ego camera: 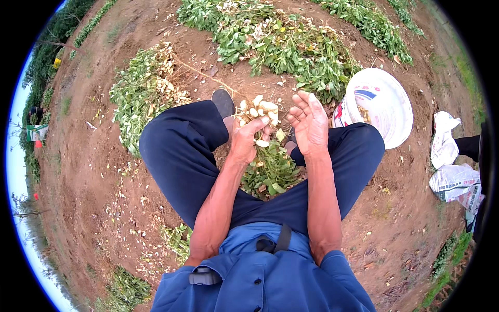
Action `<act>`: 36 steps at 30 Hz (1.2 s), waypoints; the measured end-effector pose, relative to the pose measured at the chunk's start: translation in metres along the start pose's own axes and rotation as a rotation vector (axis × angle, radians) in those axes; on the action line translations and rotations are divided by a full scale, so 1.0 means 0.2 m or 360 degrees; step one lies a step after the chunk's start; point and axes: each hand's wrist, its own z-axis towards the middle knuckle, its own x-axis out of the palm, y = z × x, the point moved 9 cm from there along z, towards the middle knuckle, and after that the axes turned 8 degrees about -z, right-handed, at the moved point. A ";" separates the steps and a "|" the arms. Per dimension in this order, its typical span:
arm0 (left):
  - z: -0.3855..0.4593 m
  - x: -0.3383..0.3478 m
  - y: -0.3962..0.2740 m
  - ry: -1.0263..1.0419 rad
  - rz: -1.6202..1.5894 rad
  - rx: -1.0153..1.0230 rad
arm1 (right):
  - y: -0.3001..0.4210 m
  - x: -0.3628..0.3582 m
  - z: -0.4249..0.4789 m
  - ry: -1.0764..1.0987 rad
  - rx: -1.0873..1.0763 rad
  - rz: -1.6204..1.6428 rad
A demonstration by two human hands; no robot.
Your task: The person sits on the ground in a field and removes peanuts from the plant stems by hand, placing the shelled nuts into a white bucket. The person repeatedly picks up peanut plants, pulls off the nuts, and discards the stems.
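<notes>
My left hand (247, 141) grips a peanut plant by its stems just below a cluster of pale peanut pods (260, 107). The plant's green leaves (271, 171) hang down between my legs. To the right of the pods, my right hand (310, 124) is raised with its palm turned up and to the left, the fingers slightly curled and nothing visible in it. Beside my right knee a white plastic bucket (390, 105) leans toward me. A few peanuts (364, 114) show inside it.
A pile of pulled peanut plants (144, 93), pods still on, lies beyond my left knee. More leafy plants (280, 43) form a row ahead. White printed sacks (454, 181) lie at the far right by a dark object. Bare brown soil (93, 187) with scattered leaves surrounds me.
</notes>
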 end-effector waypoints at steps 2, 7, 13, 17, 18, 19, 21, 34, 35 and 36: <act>-0.01 0.01 0.00 0.0024 0.0054 -0.0006 | -0.01 0.12 -0.05 0.0052 -0.0033 -0.0193; -0.01 0.06 0.04 0.0151 0.0159 -0.0025 | 0.01 0.31 -0.09 0.0454 -0.0256 -0.0490; -0.04 0.08 0.09 0.0201 0.0155 -0.0183 | -0.01 0.31 -0.11 0.0506 -0.0114 -0.0710; -0.04 0.08 0.12 0.0259 0.0196 -0.0275 | 0.01 0.31 -0.13 0.0417 -0.0283 -0.1085; -0.04 0.08 0.12 0.0246 0.0211 -0.0269 | 0.02 0.31 -0.13 0.0385 -0.0327 -0.1055; -0.04 0.09 0.11 0.0233 0.0226 -0.0264 | 0.03 0.31 -0.13 0.0351 -0.0369 -0.1024; -0.04 0.08 0.11 0.0228 0.0255 -0.0271 | 0.03 0.30 -0.13 0.0295 -0.0397 -0.0979; -0.02 0.06 0.12 0.0255 0.0478 -0.0183 | -0.01 0.20 -0.09 0.0070 -0.0460 -0.0972; -0.01 0.07 0.11 0.0274 0.0507 -0.0155 | 0.00 0.19 -0.09 0.0013 -0.0483 -0.0954; -0.01 0.07 0.11 0.0269 0.0538 -0.0124 | -0.01 0.18 -0.09 0.0038 -0.0461 -0.0940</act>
